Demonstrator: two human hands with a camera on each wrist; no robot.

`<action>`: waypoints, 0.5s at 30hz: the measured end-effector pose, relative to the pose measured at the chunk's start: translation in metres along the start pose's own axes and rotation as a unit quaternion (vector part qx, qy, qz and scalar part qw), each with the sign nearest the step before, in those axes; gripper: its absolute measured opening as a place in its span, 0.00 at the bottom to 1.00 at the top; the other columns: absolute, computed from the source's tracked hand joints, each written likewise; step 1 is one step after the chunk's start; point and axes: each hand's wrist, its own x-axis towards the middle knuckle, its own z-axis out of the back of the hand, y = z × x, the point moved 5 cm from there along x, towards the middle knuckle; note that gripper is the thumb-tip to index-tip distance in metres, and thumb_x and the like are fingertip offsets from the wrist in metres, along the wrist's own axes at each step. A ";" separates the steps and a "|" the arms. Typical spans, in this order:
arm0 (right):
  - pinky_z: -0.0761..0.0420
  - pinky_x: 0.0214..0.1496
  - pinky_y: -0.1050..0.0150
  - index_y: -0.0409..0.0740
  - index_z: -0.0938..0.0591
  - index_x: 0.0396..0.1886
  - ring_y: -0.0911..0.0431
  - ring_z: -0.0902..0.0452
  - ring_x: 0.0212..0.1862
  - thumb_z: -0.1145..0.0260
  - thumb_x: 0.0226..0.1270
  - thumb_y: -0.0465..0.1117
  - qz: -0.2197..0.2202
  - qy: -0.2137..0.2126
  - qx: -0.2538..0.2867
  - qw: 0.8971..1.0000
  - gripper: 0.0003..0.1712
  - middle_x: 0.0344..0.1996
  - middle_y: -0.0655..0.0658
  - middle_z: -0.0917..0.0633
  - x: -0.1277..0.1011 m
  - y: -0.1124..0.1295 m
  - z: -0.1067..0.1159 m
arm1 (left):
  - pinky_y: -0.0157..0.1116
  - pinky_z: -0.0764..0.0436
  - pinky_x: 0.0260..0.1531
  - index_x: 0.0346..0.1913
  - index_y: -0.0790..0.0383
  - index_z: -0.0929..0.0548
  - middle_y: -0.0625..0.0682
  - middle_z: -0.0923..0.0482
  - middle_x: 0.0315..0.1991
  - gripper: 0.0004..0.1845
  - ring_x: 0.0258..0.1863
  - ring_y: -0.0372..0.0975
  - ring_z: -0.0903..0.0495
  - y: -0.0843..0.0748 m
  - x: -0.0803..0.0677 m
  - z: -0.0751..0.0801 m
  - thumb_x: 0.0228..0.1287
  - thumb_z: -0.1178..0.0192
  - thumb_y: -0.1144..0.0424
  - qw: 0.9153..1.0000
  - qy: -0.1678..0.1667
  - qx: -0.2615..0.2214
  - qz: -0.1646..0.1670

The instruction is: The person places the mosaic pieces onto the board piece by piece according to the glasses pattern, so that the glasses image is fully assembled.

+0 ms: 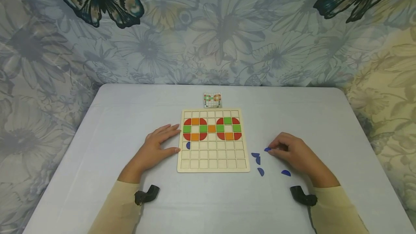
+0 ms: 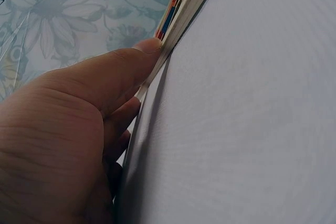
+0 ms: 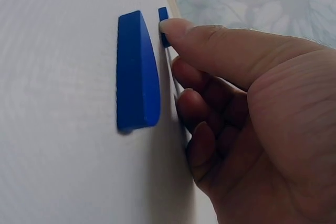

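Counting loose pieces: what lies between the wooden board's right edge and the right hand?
In the head view, two blue pieces lie on the table between the wooden board and the right hand.

No readable text, label, brand, number or sign is found in any view. Only coloured shapes without lettering are shown on the wooden grid board (image 1: 213,161). A small printed pattern is carried by the card (image 1: 212,100) behind it, too small for any writing to be made out.
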 end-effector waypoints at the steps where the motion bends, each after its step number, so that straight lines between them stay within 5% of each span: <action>1: 0.22 0.42 0.64 0.50 0.11 0.38 0.53 0.24 0.41 0.19 0.67 0.34 0.001 -0.001 -0.001 1.000 0.09 0.38 0.53 0.16 0.000 0.000 0.000 | 0.62 0.50 0.76 0.78 0.52 0.21 0.43 0.32 0.81 0.38 0.84 0.48 0.44 0.000 0.000 0.000 0.67 0.20 0.51 1.000 0.000 0.000 0.000; 9: 0.21 0.42 0.66 0.51 0.13 0.36 0.53 0.23 0.40 0.18 0.65 0.30 0.025 -0.015 0.005 1.000 0.13 0.39 0.53 0.16 0.000 0.003 0.000 | 0.63 0.50 0.76 0.78 0.52 0.21 0.43 0.32 0.81 0.38 0.84 0.48 0.44 -0.001 0.000 0.000 0.66 0.20 0.52 1.000 0.000 0.002 0.001; 15: 0.20 0.41 0.63 0.49 0.13 0.38 0.53 0.23 0.39 0.20 0.67 0.31 0.004 -0.009 -0.006 1.000 0.11 0.36 0.52 0.16 0.000 0.006 -0.002 | 0.63 0.50 0.76 0.78 0.52 0.21 0.43 0.32 0.81 0.38 0.84 0.48 0.44 0.000 -0.001 0.000 0.67 0.20 0.52 1.000 0.000 0.004 -0.001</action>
